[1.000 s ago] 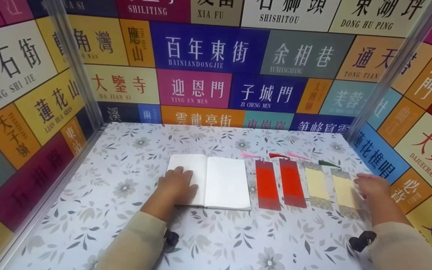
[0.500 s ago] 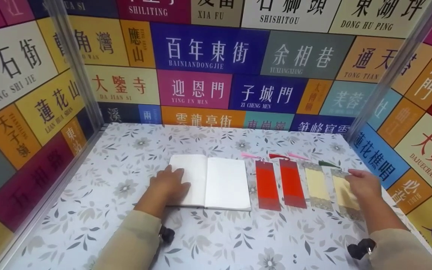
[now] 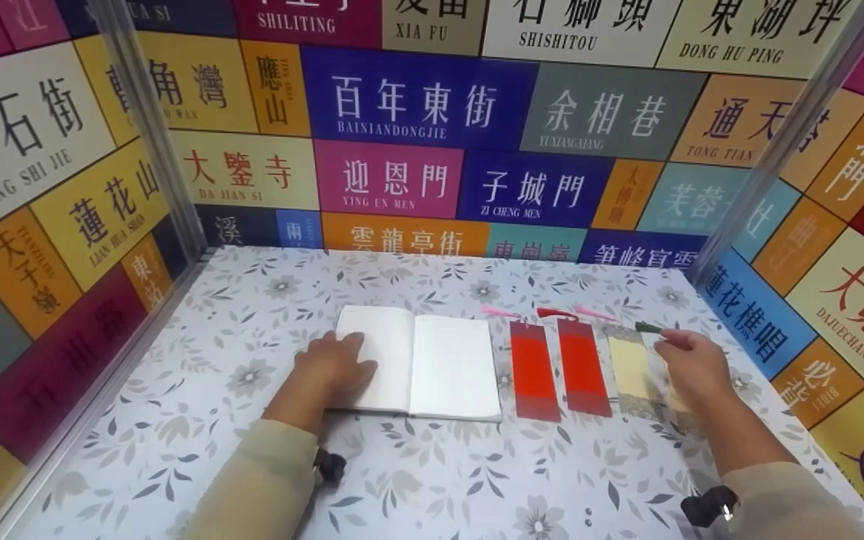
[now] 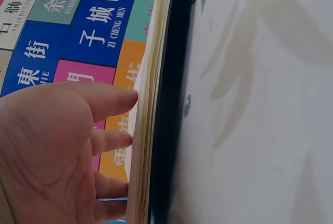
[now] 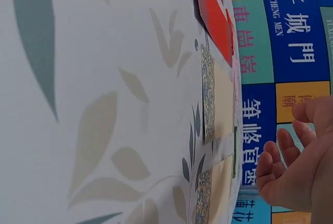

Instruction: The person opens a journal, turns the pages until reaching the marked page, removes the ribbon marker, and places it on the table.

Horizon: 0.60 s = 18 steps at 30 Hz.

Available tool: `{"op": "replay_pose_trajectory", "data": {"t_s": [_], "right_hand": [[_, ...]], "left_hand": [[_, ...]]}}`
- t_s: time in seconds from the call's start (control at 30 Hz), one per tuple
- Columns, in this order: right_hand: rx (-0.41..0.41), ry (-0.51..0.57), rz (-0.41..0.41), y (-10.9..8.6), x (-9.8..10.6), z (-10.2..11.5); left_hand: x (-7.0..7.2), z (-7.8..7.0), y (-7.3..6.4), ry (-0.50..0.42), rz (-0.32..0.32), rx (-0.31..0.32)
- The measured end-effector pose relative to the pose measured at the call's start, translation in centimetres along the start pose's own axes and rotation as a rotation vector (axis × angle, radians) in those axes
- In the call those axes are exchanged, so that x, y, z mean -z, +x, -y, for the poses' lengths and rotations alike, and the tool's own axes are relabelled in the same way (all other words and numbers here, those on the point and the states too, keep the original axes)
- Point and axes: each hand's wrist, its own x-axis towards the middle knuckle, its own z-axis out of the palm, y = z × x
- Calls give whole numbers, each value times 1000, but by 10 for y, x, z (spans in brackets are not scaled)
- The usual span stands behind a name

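Note:
An open book with blank white pages [image 3: 453, 367] lies on the table. My left hand [image 3: 327, 367] rests on its left page with fairly straight fingers. In the left wrist view, the fingertips [image 4: 131, 96] touch the page side of the book [image 4: 148, 99]. To the right, my right hand [image 3: 698, 367] hovers over the rightmost cream bookmark [image 3: 676, 397], partly covering it. Its fingertips are near the green tassel [image 3: 648, 328]. In the right wrist view, the fingers [image 5: 286, 141] are loosely bent, and nothing shows between them.
Two red bookmarks [image 3: 534, 367] and another cream bookmark with patterned ends [image 3: 631, 367] lie in a row between book and right hand. Pink and red tassels [image 3: 554, 311] extend from their tops. Walls with coloured name panels [image 3: 417, 97] enclose the floral-patterned table [image 3: 432, 480].
My right hand has moved left and away from me, from beside the rightmost cream bookmark to over it. My left hand has slid slightly left on the page.

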Motion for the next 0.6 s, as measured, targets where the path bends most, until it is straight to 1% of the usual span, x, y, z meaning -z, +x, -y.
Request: {"op": "replay_pose_trajectory", "data": {"t_s": [0.1,0.17,0.23,0.3,0.4,0.6], "right_hand": [[-41,63,8,-4,-12,9],[-59,81,12,-6,-21,15],[-47,55,16,-10,-30,22],[-17,10,15,-15,-38,29],[17,-36,26,-23,-49,39],[67,-33,67,-37,-67,55]], "left_hand": [[1,1,0,-38,6,14],[2,0,0,-50,7,22],[3,-1,-1,-56,7,29],[5,-3,-2,-56,3,33],[8,-7,-5,-49,-12,30],[15,-15,-15,-51,-46,-8]]}}
